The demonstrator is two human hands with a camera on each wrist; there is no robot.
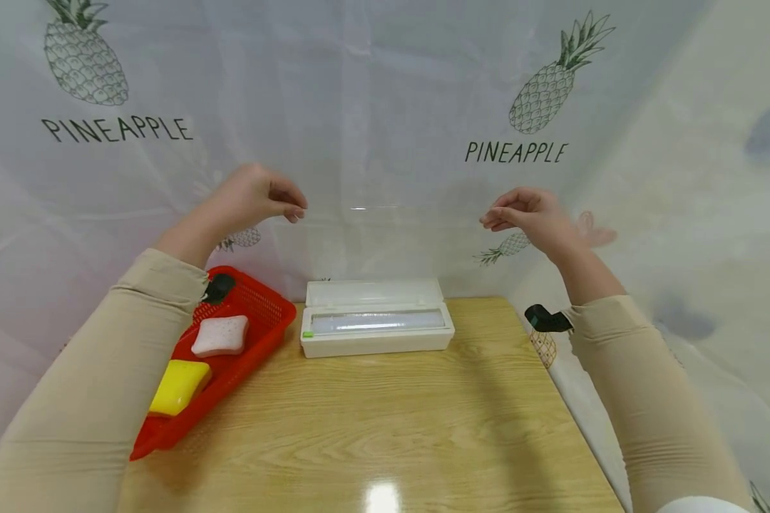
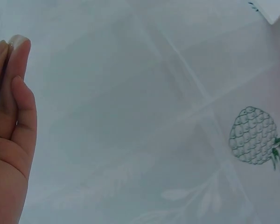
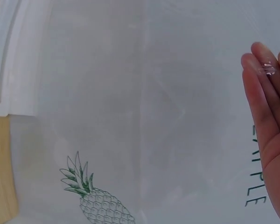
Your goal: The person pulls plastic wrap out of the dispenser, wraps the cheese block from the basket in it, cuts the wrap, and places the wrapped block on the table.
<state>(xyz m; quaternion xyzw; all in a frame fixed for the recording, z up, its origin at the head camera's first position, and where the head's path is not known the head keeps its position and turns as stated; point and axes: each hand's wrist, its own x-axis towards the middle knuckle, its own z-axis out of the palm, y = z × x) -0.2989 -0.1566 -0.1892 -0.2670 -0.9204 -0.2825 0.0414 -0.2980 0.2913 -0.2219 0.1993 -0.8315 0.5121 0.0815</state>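
Both hands are raised above and beyond a white dispenser box (image 1: 378, 344), one to each side. Thumb and fingers of the left hand (image 1: 259, 192) pinch together at the tips. Likewise the right hand (image 1: 526, 214) pinches, and a crumpled bit of clear plastic wrap (image 3: 269, 69) glints at its fingertips in the right wrist view. Between the hands the wrap is nearly invisible; only a thin bright line shows in the head view. The box's lid (image 1: 375, 292) stands open, with a roll of wrap (image 1: 378, 321) inside.
A red plastic basket (image 1: 231, 388) sits at the table's left, holding a white sponge (image 1: 221, 335) and a yellow sponge (image 1: 180, 387). The wooden table (image 1: 385, 420) ends just behind the box. A pineapple-print curtain (image 1: 372, 107) hangs behind it.
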